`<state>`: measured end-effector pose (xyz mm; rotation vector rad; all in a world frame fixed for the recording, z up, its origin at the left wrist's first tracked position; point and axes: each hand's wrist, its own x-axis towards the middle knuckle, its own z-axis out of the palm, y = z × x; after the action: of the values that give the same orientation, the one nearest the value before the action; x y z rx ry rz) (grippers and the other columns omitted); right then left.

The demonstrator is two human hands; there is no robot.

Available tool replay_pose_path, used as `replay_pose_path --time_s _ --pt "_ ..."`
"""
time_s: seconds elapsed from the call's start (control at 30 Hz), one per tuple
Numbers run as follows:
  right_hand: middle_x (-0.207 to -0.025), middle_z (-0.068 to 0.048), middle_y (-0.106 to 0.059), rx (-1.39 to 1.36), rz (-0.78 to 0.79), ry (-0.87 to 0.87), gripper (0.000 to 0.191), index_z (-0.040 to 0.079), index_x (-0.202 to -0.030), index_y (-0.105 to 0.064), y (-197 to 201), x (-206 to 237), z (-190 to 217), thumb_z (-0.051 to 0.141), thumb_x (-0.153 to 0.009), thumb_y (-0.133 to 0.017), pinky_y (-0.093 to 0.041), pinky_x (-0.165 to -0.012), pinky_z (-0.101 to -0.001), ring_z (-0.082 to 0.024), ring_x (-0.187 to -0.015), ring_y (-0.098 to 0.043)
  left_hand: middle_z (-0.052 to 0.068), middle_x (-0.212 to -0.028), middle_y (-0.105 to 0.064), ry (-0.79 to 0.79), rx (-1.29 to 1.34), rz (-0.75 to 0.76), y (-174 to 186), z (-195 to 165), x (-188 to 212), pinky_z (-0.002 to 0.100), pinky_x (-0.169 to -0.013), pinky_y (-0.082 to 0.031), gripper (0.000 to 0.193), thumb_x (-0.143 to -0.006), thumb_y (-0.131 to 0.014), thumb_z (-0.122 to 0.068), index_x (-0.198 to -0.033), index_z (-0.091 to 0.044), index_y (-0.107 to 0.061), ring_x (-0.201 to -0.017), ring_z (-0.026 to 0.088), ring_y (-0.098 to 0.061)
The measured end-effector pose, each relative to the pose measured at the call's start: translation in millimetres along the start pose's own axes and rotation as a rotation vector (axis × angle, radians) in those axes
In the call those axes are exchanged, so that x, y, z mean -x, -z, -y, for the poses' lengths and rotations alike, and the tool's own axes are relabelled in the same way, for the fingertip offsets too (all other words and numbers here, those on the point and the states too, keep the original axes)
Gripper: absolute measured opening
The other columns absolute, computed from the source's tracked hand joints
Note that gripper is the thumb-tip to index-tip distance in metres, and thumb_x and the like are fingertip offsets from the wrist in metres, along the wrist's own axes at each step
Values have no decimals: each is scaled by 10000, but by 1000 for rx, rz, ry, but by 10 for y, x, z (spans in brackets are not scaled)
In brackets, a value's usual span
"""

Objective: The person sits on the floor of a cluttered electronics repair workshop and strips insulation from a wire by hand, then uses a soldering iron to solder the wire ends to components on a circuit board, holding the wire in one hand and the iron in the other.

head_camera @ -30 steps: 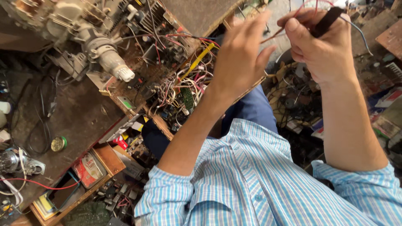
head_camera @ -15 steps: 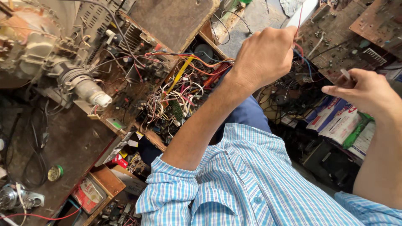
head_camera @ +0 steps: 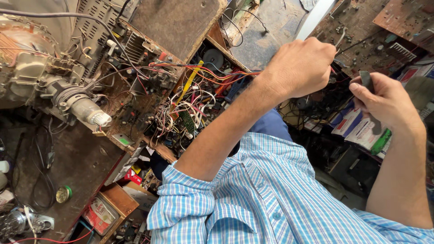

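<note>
Thin dark wire, pinched in my clenched left hand; my right hand grasps a grey-handled tool.

Two bare hands raised: left hand and right hand. One dark tool with a green handle in the right. One picture tube neck at the left. One opened chassis packed with one tangle of coloured wires, too many to count. One yellow strip among them. One small round green-rimmed tin on the bench. One loose circuit board at top right. One small red-and-white box near the lower left.
</note>
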<state>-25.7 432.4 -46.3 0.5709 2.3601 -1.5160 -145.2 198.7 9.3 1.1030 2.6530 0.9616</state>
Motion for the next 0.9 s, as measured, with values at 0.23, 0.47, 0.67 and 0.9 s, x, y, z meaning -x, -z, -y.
replay_pose_path --time_s 0.23,0.47,0.67,0.9 --pt "-875 37 -570 -220 -57 291 333 13 -1358 -516 -274 127 533 65 -1031 -482 -517 -610 -224 -49 -714 -589 -19 -728 -544 185 1105 -272 -20 482 399 282 -478 -396 270 -1004 -488 -64 -1172 16 -684 -576 101 -491" --pt "-997 -107 -701 -116 -151 775 103 -63 -1196 -727 -922 90 980 -54 -1095 -743 -492 -703 -226 -111 -836 -644 -65 -618 -317 500 1802 -196 105 580 809 246 -372 -192 363 -1032 -419 -43 -1368 26 -538 -445 53 -276" --pt "-976 -65 -754 -179 -187 807 117 -53 -1169 -761 -1142 -168 1261 -98 -1065 -733 -559 -787 -215 -74 -855 -700 -44 -625 -317 431 1873 -141 179 529 966 245 -392 -180 395 -1028 -425 -44 -1410 -7 -517 -453 61 -262" --pt "-995 -81 -723 -79 -157 890 145 -43 -1168 -755 -1073 -218 1124 -91 -1032 -741 -547 -746 -203 -81 -860 -679 -66 -658 -330 352 1645 -157 102 520 1115 237 -449 -207 539 -1035 -435 -27 -1568 51 -417 -501 42 -266"
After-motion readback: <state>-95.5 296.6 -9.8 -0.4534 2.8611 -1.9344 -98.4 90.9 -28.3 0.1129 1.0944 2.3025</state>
